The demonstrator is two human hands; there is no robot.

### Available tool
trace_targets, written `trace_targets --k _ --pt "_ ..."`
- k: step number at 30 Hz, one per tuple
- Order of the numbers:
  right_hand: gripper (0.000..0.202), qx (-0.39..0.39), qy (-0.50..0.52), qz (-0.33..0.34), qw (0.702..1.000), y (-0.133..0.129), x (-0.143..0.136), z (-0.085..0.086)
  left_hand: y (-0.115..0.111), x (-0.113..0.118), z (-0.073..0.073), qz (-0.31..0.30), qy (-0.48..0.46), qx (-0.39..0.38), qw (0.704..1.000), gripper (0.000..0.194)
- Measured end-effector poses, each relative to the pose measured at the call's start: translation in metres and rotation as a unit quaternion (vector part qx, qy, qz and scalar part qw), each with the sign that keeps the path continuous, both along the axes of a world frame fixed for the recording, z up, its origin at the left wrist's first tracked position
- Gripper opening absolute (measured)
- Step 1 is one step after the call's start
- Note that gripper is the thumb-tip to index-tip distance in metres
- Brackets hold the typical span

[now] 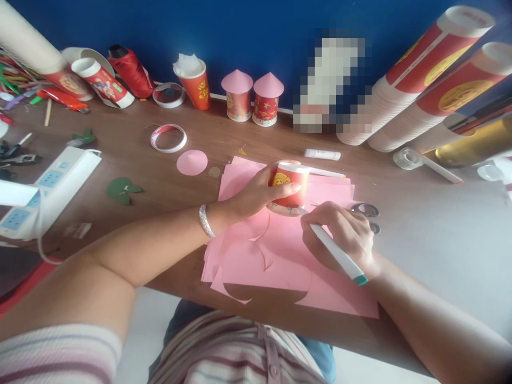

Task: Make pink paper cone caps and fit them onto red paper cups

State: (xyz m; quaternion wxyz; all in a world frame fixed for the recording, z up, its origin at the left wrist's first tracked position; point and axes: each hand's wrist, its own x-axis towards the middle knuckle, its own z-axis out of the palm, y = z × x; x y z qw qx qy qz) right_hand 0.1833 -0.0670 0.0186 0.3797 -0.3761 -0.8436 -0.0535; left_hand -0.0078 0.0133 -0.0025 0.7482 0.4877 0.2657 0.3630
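My left hand point(269, 186) is wrapped round a red paper cup point(294, 186) with a yellow design, its pale rim band turned down towards me. In my right hand point(340, 234) is a white marker point(336, 253) with a green end, pinched like a pen. Its tip meets the cup's pale band, where some dark marks show. Beneath both hands lie pink paper sheets point(248, 266), with curved cuts in them. Black-handled scissors point(366, 209) lie partly hidden behind my right hand.
Two small red cups with pink cone roofs point(237, 82) stand at the back. Tall cup stacks point(424, 69) lean at the right. A glue stick point(322, 154), a pink paper cone point(192, 162), a cut cup ring point(168, 138) and a power strip point(50, 186) lie about.
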Motion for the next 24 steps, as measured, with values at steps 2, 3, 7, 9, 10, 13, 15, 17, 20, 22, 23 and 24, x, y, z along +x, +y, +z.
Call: trace_targets --k 2,3,7,9,10,13,15,17,20,22,23,24 --pt "0.021 -0.002 0.000 0.000 1.000 -0.0004 0.0001 -0.0006 0.0000 -0.0001 -0.0005 -0.004 0.001 -0.011 1.000 0.052" --pt "0.021 -0.002 0.001 0.000 1.000 -0.0006 0.0001 -0.0008 0.0000 -0.0002 -0.0006 -0.003 0.001 -0.015 1.000 0.051" --pt "0.022 -0.010 0.009 0.013 1.000 -0.0014 -0.0011 0.0004 0.0000 -0.0003 -0.0024 0.007 0.010 -0.008 1.000 0.048" --pt "0.023 -0.017 0.014 0.020 1.000 -0.0018 -0.0020 0.0019 0.0003 -0.0003 -0.0045 0.013 0.017 0.005 1.000 0.047" --pt "0.024 -0.019 0.016 0.023 0.999 -0.0020 -0.0024 0.0026 0.0005 -0.0003 -0.0054 0.015 0.019 0.011 1.000 0.047" --pt "0.024 -0.025 0.018 0.033 0.999 -0.0024 -0.0033 0.0037 0.0006 -0.0002 -0.0058 0.020 0.023 0.023 0.999 0.046" --pt "0.023 -0.030 0.019 0.034 0.999 -0.0025 -0.0035 0.0036 0.0002 -0.0001 -0.0037 0.017 0.025 0.028 0.999 0.045" --pt "0.023 -0.031 0.021 0.032 0.999 -0.0026 -0.0037 0.0032 -0.0003 0.0001 -0.0011 0.014 0.021 0.032 0.999 0.045" --pt "0.023 -0.033 0.018 0.038 0.999 -0.0026 -0.0039 0.0031 -0.0008 0.0006 0.0011 0.018 0.015 0.028 0.999 0.048" --pt "0.023 -0.035 0.015 0.039 0.999 -0.0025 -0.0039 0.0035 -0.0009 0.0008 0.0013 0.022 0.017 0.025 0.999 0.050" --pt "0.023 -0.037 0.013 0.039 0.998 -0.0025 -0.0038 0.0038 -0.0010 0.0007 0.0013 0.024 0.020 0.023 0.999 0.051" --pt "0.023 -0.039 0.013 0.040 0.998 -0.0024 -0.0038 0.0040 -0.0010 0.0006 0.0012 0.023 0.023 0.022 0.999 0.051"
